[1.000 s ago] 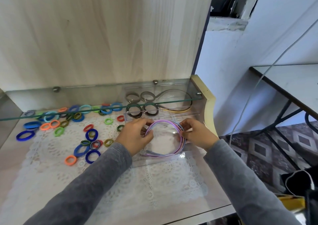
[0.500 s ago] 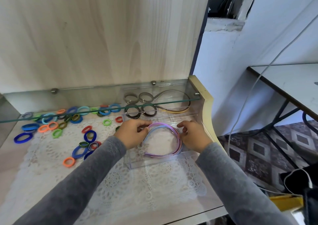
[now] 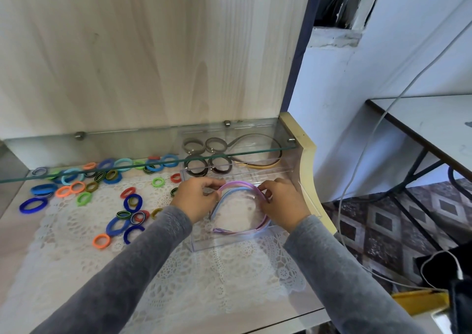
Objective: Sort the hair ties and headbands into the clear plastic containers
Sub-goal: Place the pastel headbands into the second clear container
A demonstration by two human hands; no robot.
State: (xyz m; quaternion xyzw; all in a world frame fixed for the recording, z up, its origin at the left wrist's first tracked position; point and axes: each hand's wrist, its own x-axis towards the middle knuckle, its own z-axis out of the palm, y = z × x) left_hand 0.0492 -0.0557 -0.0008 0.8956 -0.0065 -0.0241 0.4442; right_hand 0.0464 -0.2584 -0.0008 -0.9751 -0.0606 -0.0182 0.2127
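Our left hand (image 3: 198,198) and right hand (image 3: 283,203) pinch the headbands (image 3: 237,184) in the container (image 3: 229,243). If we let go unevenly, they could spring out.

**Layout.** A lace mat (image 3: 229,277) is lying on the tabletop (image 3: 23,244). Loose hair ties (image 3: 120,226) are lying scattered over its left part. A container (image 3: 229,243) is sitting on its right part, with headbands (image 3: 245,184) lying in it between the left hand (image 3: 198,198) and the right hand (image 3: 283,203). A second container (image 3: 286,170) is sitting just behind it, under a glass shelf (image 3: 127,142).
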